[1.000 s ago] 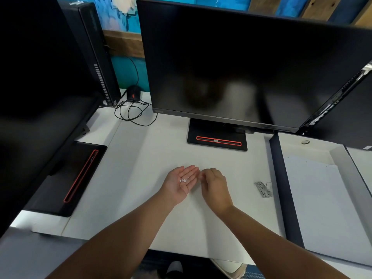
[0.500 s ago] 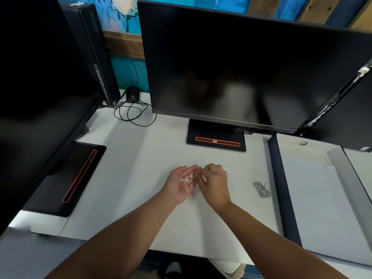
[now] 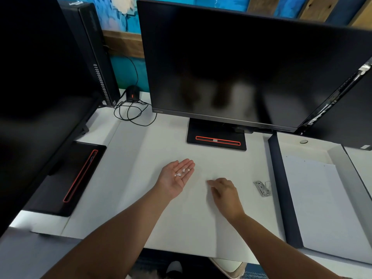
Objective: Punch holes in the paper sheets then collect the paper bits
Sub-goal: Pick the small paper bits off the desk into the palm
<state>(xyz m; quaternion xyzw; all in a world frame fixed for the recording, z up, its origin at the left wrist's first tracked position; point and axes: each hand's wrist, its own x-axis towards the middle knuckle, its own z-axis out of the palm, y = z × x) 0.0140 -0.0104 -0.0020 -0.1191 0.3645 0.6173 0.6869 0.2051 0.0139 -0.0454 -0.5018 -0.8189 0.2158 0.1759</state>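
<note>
My left hand (image 3: 174, 178) lies palm up over the white desk (image 3: 145, 178), cupping several small white paper bits (image 3: 182, 172). My right hand (image 3: 225, 193) hovers palm down just right of it, fingers loosely curled and pointing left, slightly blurred; whether a bit is pinched in them is hidden. A small metal hole punch (image 3: 263, 188) lies on the desk to the right of my right hand. White paper sheets (image 3: 322, 208) rest in an open box at the far right.
A large dark monitor (image 3: 241, 67) stands behind on a black base (image 3: 216, 139). Another monitor's base (image 3: 68, 178) is at the left, with a computer tower (image 3: 94, 53) and coiled cable (image 3: 130, 111) behind. The box's dark wall (image 3: 281, 188) borders the work area.
My right hand has pulled away from the left palm, down and to the right. The left hand has stayed palm up with the paper bits in it.
</note>
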